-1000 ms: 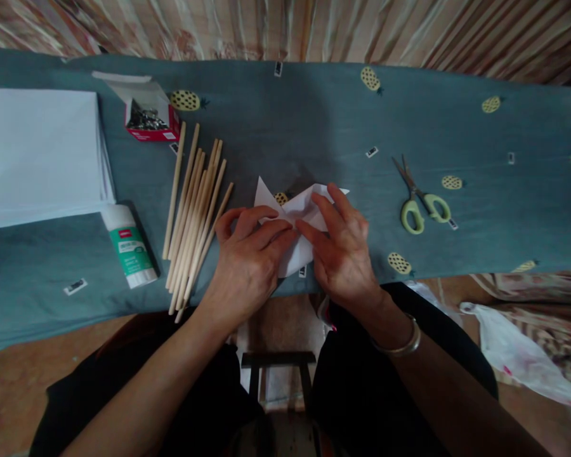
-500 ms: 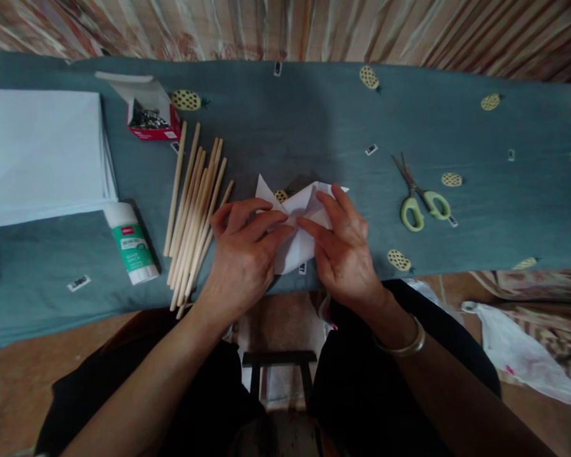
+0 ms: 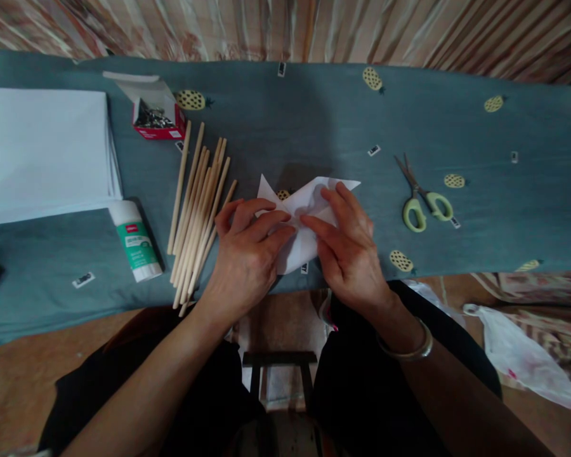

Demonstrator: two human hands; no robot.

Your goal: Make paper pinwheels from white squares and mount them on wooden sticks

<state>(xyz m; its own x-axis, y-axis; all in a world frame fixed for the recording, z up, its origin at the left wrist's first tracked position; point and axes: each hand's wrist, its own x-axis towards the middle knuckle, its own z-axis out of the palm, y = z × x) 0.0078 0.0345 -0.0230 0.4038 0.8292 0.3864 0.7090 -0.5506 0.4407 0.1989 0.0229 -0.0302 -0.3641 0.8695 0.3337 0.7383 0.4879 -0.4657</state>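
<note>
A piece of white paper with pointed corners, shaped like a half-folded pinwheel, lies at the front edge of the cloth between my hands. My left hand holds its left part, with the bent fingertips pressed near the middle. From the other side, my right hand grips a raised flap, its index finger reaching to the centre and the other fingers at the upper right corner. Both hands cover parts of the paper, so the folds beneath them are hidden.
Left of my hands lie several wooden sticks and a glue stick. Behind them stands an opened red box of small metal pieces, beside stacked white paper. Green-handled scissors lie to the right on the teal cloth.
My right hand has shifted slightly right, and the paper's upper right corner now sticks out farther. My left hand stays on the paper. The whole view has moved a little.
</note>
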